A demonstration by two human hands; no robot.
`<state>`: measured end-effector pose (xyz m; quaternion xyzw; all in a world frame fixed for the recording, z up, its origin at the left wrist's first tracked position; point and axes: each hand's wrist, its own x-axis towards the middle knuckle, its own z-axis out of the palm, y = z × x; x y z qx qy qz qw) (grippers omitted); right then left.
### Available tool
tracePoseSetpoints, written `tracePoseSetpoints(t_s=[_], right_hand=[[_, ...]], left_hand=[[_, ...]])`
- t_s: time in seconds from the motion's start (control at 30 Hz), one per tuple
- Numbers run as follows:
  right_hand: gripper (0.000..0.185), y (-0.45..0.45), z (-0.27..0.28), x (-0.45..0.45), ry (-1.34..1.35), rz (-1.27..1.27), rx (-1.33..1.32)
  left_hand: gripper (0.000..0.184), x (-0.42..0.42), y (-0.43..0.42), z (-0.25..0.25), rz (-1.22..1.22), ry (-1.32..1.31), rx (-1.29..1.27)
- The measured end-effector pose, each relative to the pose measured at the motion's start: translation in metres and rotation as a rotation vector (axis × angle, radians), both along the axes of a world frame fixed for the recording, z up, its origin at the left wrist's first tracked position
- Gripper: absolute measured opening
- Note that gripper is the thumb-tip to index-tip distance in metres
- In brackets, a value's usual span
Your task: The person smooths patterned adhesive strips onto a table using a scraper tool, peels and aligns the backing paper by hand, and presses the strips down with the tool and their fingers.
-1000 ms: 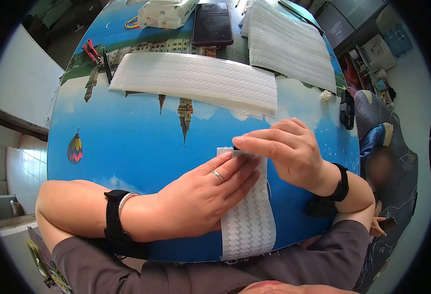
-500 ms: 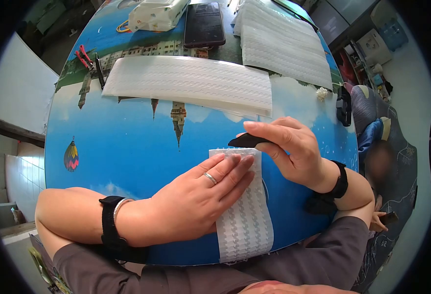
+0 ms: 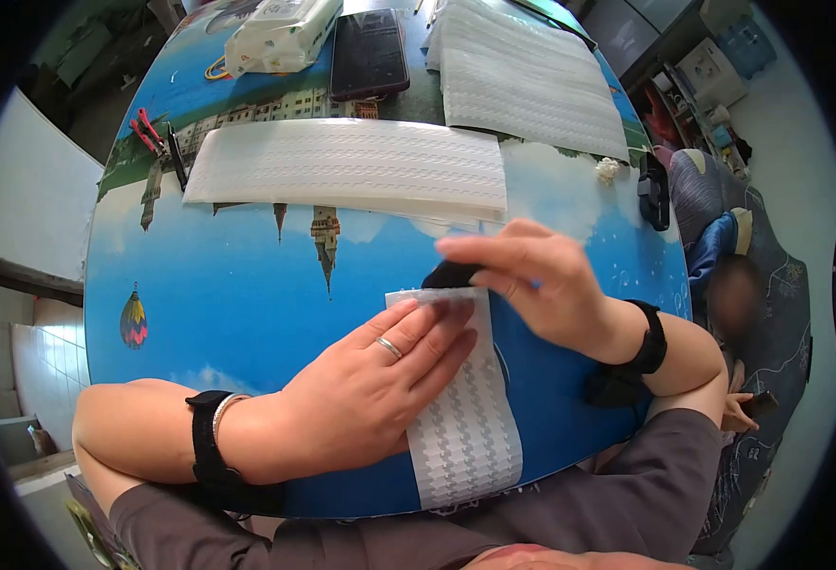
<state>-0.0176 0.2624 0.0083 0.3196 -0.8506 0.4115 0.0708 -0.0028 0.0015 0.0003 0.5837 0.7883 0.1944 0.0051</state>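
My left hand (image 3: 380,370) lies flat with fingers stretched out, pressing on a whitish strip (image 3: 465,427) that has rows of small grey wavy marks. The strip runs from the middle of the table toward its near edge, and my hand covers part of it. Between the thumb and fingers of my right hand (image 3: 551,275) is a small, flat black piece (image 3: 451,275) with a pointed end. It sits at the strip's far end, just beyond my left fingertips. Motion blurs my right fingers, and what the black piece is I cannot make out.
Farther back lies a long white sheet stack (image 3: 351,166), with a larger stack (image 3: 532,85) behind it at right. A phone (image 3: 370,52), a wipes pack (image 3: 285,36), red-handled pliers (image 3: 147,131) and a black object (image 3: 654,192) also lie there. Another person's hand (image 3: 739,412) holds a phone at right.
My right hand and the black piece have shifted slightly left and lower against the strip's far end. The whole view has moved a little. My left hand stays flat on the strip.
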Motion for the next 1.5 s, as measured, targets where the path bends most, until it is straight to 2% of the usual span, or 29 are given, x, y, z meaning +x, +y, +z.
tracePoseSetpoints(t_s=[0.03, 0.13, 0.2, 0.27, 0.37, 0.53, 0.6, 0.7, 0.8, 0.93, 1.03, 1.1, 1.17, 1.23, 1.33, 1.43, 1.5], right_hand=[[0.049, 0.0, -0.004, -0.002, 0.096, 0.039, 0.028], [0.049, -0.002, -0.004, -0.002, 0.067, -0.009, 0.04], [0.05, -0.005, -0.015, -0.008, 0.076, -0.072, -0.149], [0.05, -0.003, -0.017, -0.007, 0.057, -0.069, -0.159], [0.049, 0.005, -0.005, -0.003, 0.049, 0.034, 0.073], [0.051, -0.005, -0.016, -0.007, 0.03, -0.122, -0.28], [0.052, -0.005, -0.015, -0.007, 0.065, -0.087, -0.221], [0.052, -0.001, -0.004, -0.003, 0.143, 0.035, 0.05], [0.052, -0.006, -0.01, -0.001, 0.02, -0.077, -0.092], [0.05, -0.006, -0.008, -0.004, 0.183, -0.013, 0.006], [0.04, -0.007, -0.006, -0.003, 0.247, 0.03, 0.141], [0.051, -0.009, -0.013, -0.003, 0.13, -0.03, -0.006], [0.058, -0.009, -0.014, -0.003, 0.116, -0.029, -0.038], [0.059, -0.008, -0.009, -0.004, 0.203, 0.033, 0.051], [0.041, -0.005, -0.003, -0.003, 0.199, 0.075, 0.171], [0.041, -0.008, -0.004, -0.002, -0.082, -0.034, -0.089], [0.045, -0.003, -0.009, -0.008, -0.132, -0.141, -0.285]], left_hand=[[0.079, 0.0, 0.0, 0.0, 0.002, 0.004, -0.003], [0.079, -0.001, 0.0, -0.001, -0.004, 0.031, -0.002], [0.078, -0.001, 0.0, 0.0, -0.005, 0.01, 0.002], [0.078, -0.001, 0.0, 0.0, -0.005, 0.009, -0.001], [0.079, -0.001, 0.0, 0.0, -0.001, 0.023, -0.011], [0.081, -0.001, -0.001, 0.001, -0.008, 0.0, -0.019], [0.081, -0.001, -0.001, 0.001, -0.007, 0.006, -0.028], [0.081, -0.001, 0.0, 0.0, -0.006, 0.011, -0.024], [0.08, -0.002, 0.001, -0.001, -0.012, 0.0, -0.018], [0.08, -0.002, 0.002, -0.002, -0.026, -0.024, 0.014], [0.081, -0.002, 0.004, -0.001, -0.022, -0.084, 0.035], [0.081, -0.002, 0.004, 0.001, -0.023, -0.095, 0.029], [0.082, -0.002, 0.004, 0.002, -0.027, -0.094, 0.02], [0.083, -0.003, 0.004, 0.001, -0.032, -0.084, 0.014], [0.084, -0.003, 0.005, -0.002, -0.032, -0.038, 0.026], [0.086, -0.004, 0.004, 0.002, -0.042, -0.008, -0.047], [0.088, -0.005, 0.003, 0.002, -0.029, -0.015, -0.052]])
